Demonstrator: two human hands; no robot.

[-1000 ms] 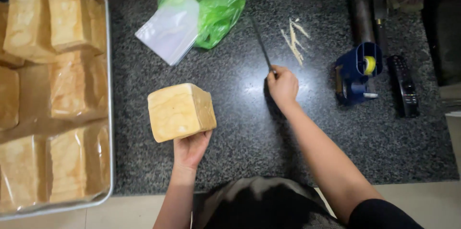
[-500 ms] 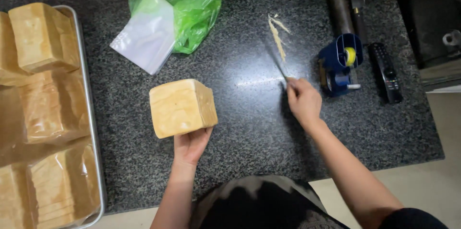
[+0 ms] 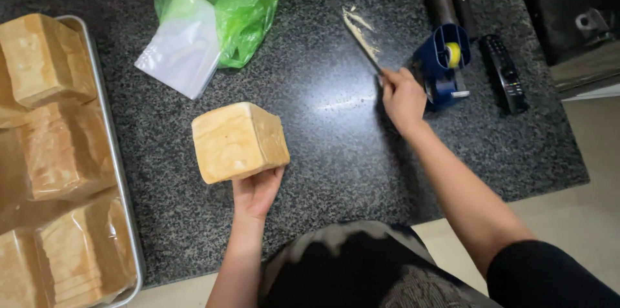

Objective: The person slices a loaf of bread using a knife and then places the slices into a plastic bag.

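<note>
1. Left hand (image 3: 257,190) cupped the near face of a square bread loaf (image 3: 239,141), which sat on the dark stone counter (image 3: 323,153) near its front edge.
2. Right hand (image 3: 403,96) was clenched around the handle of a knife (image 3: 363,43), its blade pointing toward the counter's back edge, with crumbs along it.
3. Just beside that hand stood a blue tape dispenser (image 3: 441,66), and a black remote (image 3: 504,73) lay beyond.
4. A green plastic bag (image 3: 236,4) lay at the back, and a metal tray (image 3: 113,159) of wrapped loaves filled the left end.
</note>
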